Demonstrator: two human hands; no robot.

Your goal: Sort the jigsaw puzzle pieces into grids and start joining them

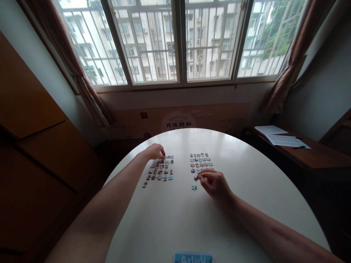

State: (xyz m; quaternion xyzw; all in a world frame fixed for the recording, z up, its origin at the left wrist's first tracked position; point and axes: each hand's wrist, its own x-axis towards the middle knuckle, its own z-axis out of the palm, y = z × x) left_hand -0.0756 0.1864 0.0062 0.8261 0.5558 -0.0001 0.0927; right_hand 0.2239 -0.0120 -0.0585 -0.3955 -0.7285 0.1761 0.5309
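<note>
Two groups of small jigsaw puzzle pieces lie in rows on a round white table [175, 223]. Over the far edge of the left group of pieces [159, 172], my left hand [155, 151] is closed, thumb and finger pinched; whatever is between them is too small to make out. My right hand [216, 183] is closed at the near side of the right group of pieces [200, 159], its fingertips on a bluish puzzle piece [195, 179]. A teal piece [194, 187] lies apart just nearer to me. Another loose piece [144, 185] sits at the left group's near-left corner.
At the table's near edge is a blue printed box or card [193, 257], partly cut off. Papers [287, 141] and pens lie on a dark wooden desk [323, 155] at the right. Beyond the table, a large printed cardboard panel [219, 113] stands below the barred window.
</note>
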